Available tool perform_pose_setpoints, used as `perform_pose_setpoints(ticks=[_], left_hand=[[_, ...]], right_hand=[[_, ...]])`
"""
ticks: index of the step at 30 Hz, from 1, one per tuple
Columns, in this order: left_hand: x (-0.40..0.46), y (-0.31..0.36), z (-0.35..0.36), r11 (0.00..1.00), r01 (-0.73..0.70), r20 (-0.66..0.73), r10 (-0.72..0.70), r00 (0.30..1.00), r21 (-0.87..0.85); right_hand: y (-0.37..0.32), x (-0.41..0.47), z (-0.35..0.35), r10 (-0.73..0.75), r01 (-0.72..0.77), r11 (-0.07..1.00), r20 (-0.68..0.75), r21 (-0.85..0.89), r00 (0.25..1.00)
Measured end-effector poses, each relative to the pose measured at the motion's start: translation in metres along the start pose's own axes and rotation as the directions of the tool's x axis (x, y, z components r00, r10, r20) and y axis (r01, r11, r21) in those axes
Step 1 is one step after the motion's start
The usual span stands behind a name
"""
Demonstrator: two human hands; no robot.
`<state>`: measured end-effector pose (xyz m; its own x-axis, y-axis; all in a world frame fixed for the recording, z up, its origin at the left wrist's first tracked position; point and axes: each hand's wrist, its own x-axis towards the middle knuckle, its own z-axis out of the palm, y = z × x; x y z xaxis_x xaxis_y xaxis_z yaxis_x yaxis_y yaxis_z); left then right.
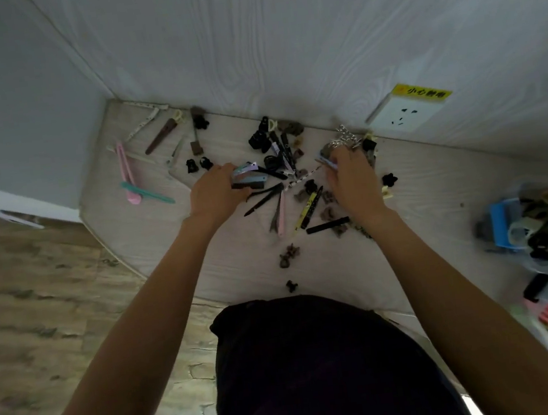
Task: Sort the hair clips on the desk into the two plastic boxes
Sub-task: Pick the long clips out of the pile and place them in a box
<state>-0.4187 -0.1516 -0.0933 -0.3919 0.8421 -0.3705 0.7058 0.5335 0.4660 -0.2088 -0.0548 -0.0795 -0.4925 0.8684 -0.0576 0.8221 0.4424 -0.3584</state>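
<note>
Clips (282,172) litter the desk (151,229) between both clutching hands (216,188).

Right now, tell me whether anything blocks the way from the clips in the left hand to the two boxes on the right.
The left hand holds flat clips. Between it and the plastic boxes lie the right hand and its forearm, plus loose clips on the desk. Lifting over them should clear it.
</note>
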Motion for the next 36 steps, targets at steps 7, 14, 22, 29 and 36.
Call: perform_pose_setpoints(ticks=[7, 14, 22, 29, 36], left_hand=[[-0.012, -0.005, 0.004, 1.0, -0.009, 0.037, 0.01, 0.999, -0.016], [-0.02, -0.004, 0.006, 0.998, -0.065, -0.013, 0.064, 0.998, -0.015], [-0.005, -0.006, -0.009, 0.95, -0.237, 0.048, 0.232, 0.972, 0.203], [0.003, -0.01, -0.006, 0.918, -0.242, 0.107, 0.219, 0.97, 0.313], [-0.003, -0.015, 0.004, 0.911, -0.239, 0.116, 0.212, 0.97, 0.335]], right_hand=[[-0.031, -0.018, -0.003, -0.118, 0.122, 0.991, -0.071, 0.06, 0.99], [-0.015, -0.01, -0.012, 0.056, -0.056, 0.998, -0.076, 0.009, 0.995], [0.0, 0.003, -0.029, 0.068, -0.061, 0.993, -0.071, 0.1, 0.995], [-0.029, 0.02, 0.01, -0.087, 0.093, 0.995, 0.137, -0.035, 0.987], [-0.02, 0.011, 0.012, -0.134, 0.135, 0.988, 0.026, -0.078, 0.991]])
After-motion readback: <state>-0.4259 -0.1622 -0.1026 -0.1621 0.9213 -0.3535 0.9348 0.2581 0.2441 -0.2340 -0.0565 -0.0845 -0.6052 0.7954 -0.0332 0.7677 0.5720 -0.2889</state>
